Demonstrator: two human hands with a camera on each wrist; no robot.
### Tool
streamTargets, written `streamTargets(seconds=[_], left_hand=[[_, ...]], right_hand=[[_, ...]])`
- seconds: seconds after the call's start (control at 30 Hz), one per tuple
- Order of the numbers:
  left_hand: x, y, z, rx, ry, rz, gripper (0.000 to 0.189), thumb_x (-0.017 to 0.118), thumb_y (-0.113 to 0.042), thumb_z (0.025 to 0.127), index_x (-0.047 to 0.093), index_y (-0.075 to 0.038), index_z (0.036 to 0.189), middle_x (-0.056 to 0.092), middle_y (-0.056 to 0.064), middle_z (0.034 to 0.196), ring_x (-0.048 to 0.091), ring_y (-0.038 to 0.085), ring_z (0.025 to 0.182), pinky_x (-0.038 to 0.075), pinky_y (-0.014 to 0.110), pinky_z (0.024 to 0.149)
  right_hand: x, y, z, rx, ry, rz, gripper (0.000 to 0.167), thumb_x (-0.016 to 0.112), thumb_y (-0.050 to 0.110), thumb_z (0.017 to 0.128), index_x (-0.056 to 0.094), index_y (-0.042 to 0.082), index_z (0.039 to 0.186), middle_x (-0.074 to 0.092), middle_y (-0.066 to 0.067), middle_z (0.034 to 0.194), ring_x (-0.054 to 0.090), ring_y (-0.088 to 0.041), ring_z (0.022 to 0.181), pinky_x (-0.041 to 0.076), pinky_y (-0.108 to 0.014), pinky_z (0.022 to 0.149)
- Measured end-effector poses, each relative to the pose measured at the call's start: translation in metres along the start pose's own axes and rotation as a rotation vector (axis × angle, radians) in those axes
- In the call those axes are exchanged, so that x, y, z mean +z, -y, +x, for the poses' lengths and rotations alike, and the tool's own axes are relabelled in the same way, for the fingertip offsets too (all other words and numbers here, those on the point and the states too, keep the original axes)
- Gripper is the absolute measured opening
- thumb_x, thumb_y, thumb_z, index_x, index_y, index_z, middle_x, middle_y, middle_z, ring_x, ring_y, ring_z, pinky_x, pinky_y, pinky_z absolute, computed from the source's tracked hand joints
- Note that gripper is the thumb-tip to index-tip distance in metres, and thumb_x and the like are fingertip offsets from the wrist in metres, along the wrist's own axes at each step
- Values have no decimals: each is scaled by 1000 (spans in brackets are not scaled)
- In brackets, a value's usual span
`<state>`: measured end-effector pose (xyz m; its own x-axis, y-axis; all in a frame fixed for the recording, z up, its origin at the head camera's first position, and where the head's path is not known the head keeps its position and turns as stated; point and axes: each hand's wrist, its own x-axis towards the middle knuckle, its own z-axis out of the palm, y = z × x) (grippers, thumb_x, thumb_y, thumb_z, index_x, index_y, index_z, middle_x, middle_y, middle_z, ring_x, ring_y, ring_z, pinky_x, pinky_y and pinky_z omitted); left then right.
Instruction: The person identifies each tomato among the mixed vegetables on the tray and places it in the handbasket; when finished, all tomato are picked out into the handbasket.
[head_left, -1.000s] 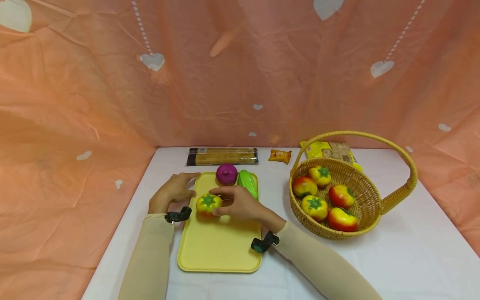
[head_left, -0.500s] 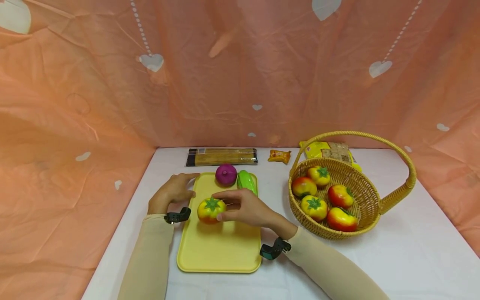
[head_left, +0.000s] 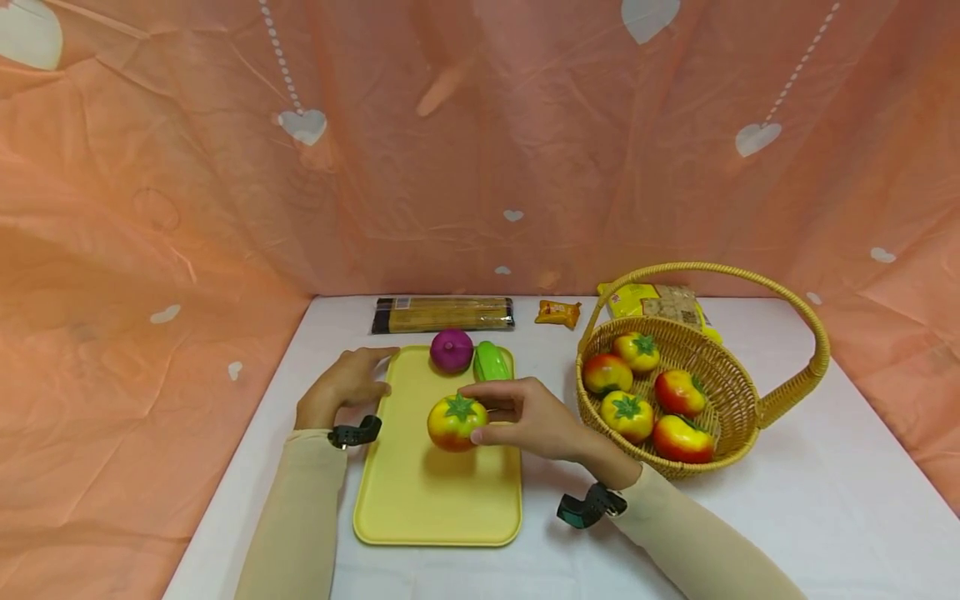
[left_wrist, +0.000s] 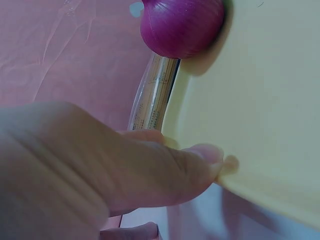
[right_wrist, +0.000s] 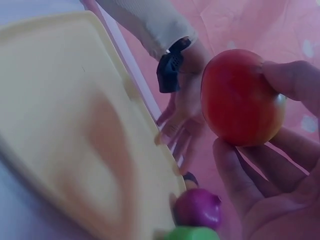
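Observation:
My right hand (head_left: pixel 534 419) holds a yellow-and-red tomato (head_left: pixel 454 423) with a green leafy top, between thumb and fingertips. It hangs above the yellow tray (head_left: pixel 435 508), its shadow below. In the right wrist view the red underside of the tomato (right_wrist: pixel 240 97) shows. At the tray's far left corner, my left hand (head_left: pixel 345 385) rests thumb and forefinger on the rim; the left wrist view shows the thumb (left_wrist: pixel 185 167) over the edge. A purple onion (head_left: pixel 452 351) and a shiny green vegetable (head_left: pixel 491 362) lie at the tray's far end.
Right of the tray stands a wicker basket (head_left: pixel 738 392) with a tall handle and several similar tomatoes (head_left: pixel 683 439). Along the back lie a flat pack of thin sticks (head_left: pixel 450 314), a small orange packet (head_left: pixel 557 313) and a yellow bag (head_left: pixel 652 302) behind the basket.
My right hand has lifted the tomato off the left side of the tray and carried it to the right and slightly nearer. The left hand has stayed at the rim.

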<state>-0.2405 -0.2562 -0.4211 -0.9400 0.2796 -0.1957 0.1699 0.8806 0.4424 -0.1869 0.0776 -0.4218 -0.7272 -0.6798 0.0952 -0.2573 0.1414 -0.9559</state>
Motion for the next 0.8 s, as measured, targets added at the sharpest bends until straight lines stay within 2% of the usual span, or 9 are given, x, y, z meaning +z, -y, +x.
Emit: streamTargets(seconds=[0.3, 0.4, 0.6, 0.8], left_hand=[[0, 0, 1, 5, -6, 7, 72, 74, -10, 94, 52, -5, 162, 57, 30, 158, 47, 62, 147, 40, 74, 120], [1, 1, 2, 6, -2, 1, 72, 74, -10, 94, 52, -5, 162, 56, 30, 159, 45, 62, 148, 39, 75, 120], [1, 4, 2, 19, -8, -17, 72, 75, -12, 93, 54, -7, 162, 58, 29, 158, 44, 65, 147, 38, 76, 120], [21, 43, 25, 63, -67, -9, 74, 79, -18, 88, 59, -15, 159, 64, 24, 153, 51, 65, 140, 43, 77, 115]], right_hand=[[-30, 2, -35, 10, -66, 4, 56, 83, 14, 98, 66, 5, 150, 68, -14, 151, 68, -32, 138, 57, -33, 112], [-41, 3, -49, 35, -112, 4, 56, 82, 14, 98, 66, 6, 151, 66, -15, 153, 68, -28, 138, 58, -30, 109], [-67, 4, -78, 68, -197, -30, 55, 79, 13, 100, 63, 4, 152, 63, -20, 155, 70, -10, 132, 60, -24, 102], [-99, 6, -105, 91, -305, -128, 52, 76, 11, 103, 63, 2, 153, 65, -26, 150, 71, 0, 123, 60, -20, 97]])
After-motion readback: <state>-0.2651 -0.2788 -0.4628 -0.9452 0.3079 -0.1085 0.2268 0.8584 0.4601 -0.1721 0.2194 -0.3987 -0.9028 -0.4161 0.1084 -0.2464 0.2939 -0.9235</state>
